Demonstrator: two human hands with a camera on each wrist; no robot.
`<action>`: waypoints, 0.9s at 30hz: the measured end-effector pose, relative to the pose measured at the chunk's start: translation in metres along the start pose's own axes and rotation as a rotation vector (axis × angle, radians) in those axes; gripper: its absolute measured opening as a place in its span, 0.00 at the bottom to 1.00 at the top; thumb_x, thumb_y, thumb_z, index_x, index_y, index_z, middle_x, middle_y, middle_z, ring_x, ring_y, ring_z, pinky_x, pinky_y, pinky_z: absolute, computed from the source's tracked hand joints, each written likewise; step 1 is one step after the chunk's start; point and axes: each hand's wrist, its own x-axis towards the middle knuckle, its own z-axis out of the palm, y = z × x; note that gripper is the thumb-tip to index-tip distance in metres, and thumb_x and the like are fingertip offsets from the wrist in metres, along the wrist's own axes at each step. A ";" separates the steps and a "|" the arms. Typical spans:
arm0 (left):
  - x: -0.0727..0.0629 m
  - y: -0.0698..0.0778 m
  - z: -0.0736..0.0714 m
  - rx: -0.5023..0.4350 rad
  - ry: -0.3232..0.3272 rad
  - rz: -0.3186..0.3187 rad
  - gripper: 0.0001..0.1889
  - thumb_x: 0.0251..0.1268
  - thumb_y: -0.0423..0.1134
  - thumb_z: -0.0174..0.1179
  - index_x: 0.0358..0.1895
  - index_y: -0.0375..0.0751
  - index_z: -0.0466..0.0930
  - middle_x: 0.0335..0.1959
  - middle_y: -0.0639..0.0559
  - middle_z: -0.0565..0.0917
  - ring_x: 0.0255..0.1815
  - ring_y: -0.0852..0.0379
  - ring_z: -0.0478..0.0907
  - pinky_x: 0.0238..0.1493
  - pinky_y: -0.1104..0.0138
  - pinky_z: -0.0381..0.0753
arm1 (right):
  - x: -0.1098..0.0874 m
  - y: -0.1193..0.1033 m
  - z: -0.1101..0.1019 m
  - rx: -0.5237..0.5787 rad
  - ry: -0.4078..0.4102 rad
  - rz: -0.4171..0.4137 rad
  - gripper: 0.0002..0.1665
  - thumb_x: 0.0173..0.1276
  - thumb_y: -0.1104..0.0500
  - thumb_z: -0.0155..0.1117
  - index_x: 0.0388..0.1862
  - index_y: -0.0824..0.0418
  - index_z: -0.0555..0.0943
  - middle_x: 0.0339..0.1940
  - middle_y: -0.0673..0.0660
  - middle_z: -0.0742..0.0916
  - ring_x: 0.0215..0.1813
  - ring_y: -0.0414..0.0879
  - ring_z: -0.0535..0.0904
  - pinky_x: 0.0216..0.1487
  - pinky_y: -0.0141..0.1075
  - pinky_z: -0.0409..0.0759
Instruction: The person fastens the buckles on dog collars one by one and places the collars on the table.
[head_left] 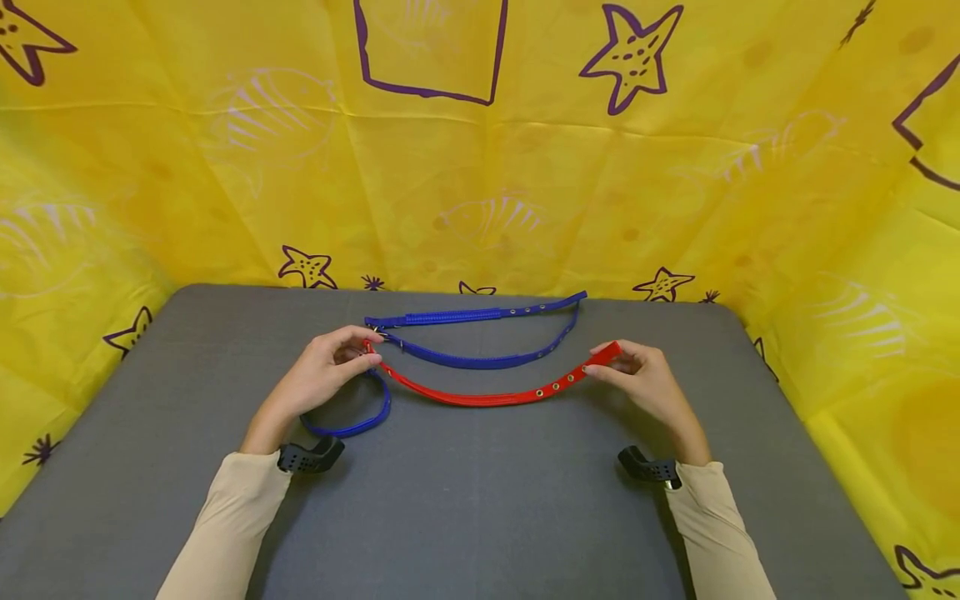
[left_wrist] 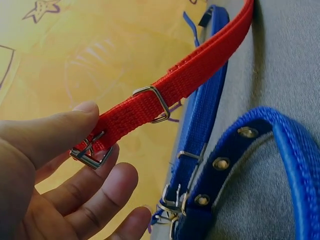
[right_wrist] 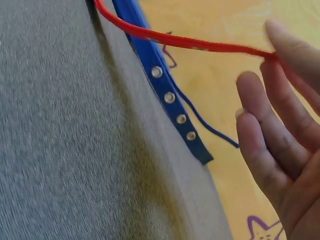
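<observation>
We hold a red strap point(head_left: 480, 400) sagging over the grey worktop point(head_left: 480, 500), our left hand point(head_left: 322, 372) pinching its buckle end point(left_wrist: 117, 123), our right hand point(head_left: 643, 380) pinching its eyelet end point(head_left: 603, 357), blue strapping point(head_left: 480, 362) lying just beyond

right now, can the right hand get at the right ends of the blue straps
Probably yes: the blue straps end just beyond the right hand and nothing seems to stand between, but it pinches the red strap and would likely have to let go first.
</observation>
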 end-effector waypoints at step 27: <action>-0.005 0.039 0.019 -0.092 -0.083 0.068 0.16 0.74 0.40 0.57 0.61 0.40 0.75 0.49 0.45 0.87 0.48 0.47 0.86 0.51 0.70 0.81 | -0.005 -0.033 0.023 0.005 -0.010 -0.104 0.11 0.60 0.65 0.74 0.42 0.65 0.86 0.39 0.64 0.90 0.39 0.34 0.86 0.42 0.28 0.83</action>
